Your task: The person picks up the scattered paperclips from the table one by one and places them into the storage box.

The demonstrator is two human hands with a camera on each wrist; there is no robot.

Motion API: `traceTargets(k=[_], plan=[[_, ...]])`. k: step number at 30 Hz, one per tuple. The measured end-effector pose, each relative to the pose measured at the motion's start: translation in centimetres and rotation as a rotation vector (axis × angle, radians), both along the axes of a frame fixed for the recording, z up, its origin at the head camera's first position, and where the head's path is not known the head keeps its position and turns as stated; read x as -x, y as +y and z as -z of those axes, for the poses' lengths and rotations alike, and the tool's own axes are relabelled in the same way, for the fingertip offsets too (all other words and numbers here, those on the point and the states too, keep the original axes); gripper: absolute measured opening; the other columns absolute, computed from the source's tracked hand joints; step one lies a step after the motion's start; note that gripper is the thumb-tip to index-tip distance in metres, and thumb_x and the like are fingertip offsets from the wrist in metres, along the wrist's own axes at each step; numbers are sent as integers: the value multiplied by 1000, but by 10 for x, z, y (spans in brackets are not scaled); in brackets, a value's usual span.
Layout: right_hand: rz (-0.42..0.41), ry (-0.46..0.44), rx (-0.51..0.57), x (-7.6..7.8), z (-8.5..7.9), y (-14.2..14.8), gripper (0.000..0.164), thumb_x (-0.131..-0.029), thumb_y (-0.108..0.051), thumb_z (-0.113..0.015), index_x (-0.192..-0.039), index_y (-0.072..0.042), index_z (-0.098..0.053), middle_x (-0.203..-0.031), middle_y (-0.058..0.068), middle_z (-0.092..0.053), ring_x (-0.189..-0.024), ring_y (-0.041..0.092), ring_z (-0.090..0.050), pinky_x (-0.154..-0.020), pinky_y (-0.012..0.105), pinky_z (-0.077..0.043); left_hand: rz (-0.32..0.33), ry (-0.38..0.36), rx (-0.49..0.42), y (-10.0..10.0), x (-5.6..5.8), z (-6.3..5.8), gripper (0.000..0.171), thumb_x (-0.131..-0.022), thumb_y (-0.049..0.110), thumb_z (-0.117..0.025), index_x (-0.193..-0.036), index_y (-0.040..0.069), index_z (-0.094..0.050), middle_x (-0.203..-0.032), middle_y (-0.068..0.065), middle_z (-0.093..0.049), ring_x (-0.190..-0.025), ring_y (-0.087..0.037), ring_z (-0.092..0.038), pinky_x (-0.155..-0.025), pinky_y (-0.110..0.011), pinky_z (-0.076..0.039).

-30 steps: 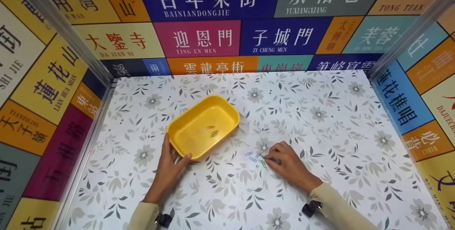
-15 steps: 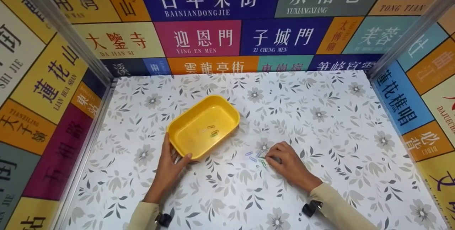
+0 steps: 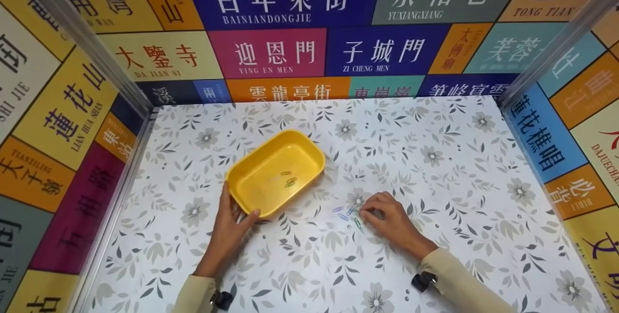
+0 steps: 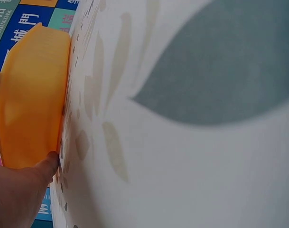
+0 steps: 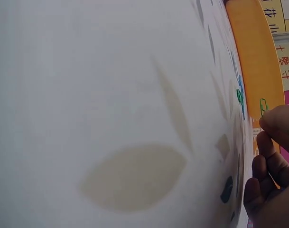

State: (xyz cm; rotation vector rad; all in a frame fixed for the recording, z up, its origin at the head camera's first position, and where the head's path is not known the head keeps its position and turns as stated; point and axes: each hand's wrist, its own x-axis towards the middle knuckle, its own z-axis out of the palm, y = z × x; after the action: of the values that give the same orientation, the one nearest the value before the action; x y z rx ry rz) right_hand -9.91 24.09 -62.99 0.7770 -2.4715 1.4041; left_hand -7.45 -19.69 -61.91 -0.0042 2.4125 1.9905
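Note:
In the head view, my left hand [image 3: 232, 228] holds the near left corner of a yellow plastic tray [image 3: 242, 163], thumb on its near side and fingers along its left end. Several paper clips [image 3: 290, 182] lie in the tray. To its right, my right hand [image 3: 387, 214] is low over the table by a small group of clips. A green paper clip [image 5: 263, 106] is pinched between its thumb and index finger, as the right wrist view shows. Beside it on the table lie blue paper clips [image 3: 343, 217] and another green paper clip [image 3: 358, 222].
A white cloth with grey leaves and flowers covers the table [image 3: 435, 124]. Printed panels [image 3: 275, 52] with large characters stand along its back and sides, with metal posts [image 3: 121, 71] at the corners.
My right hand's fingertips have shifted slightly and risen a little, with the green paper clip between them. The left hand and the tray stay in place.

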Motion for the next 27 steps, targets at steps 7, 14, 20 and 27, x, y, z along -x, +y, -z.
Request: traceTargets(k=[7,14,20,27], plan=[[-1,-47,50,-2,-6,-4,14,-91,5,-86,-97,-7,-84,-101,0,-74,-97,20,-65,-89,13,-49,4,4,15,0,-2,1,116,-103,22,-82,-178,24,7,-185,-10,-4,-169,-32,-20,-132,-40,-31],[7,-49,84,-2,-10,-6,15,-89,7,-87,-96,-7,-84,-99,4,-75,-95,27,-65,-87,13,-48,8,4,21,0,-2,1,115,-104,21,-80,-178,25,6,-185,-10,-4,-168,-32,-20,-132,-42,-31],[7,-55,74,3,-13,-4,15,-89,8,-86,-96,-6,-84,-99,3,-76,-95,25,-65,-85,15,-48,2,2,28,0,-1,0,116,-103,22,-81,-179,25,7,-185,-9,-3,-168,-33,-22,-131,-42,-32],[-4,-53,100,9,-20,-6,15,-91,6,-85,-96,-8,-84,-99,2,-76,-94,24,-65,-85,16,-48,-8,-19,35,1,0,-2,117,-103,22,-81,-178,25,8,-186,-7,-1,-168,-31,-22,-132,-40,-31]])
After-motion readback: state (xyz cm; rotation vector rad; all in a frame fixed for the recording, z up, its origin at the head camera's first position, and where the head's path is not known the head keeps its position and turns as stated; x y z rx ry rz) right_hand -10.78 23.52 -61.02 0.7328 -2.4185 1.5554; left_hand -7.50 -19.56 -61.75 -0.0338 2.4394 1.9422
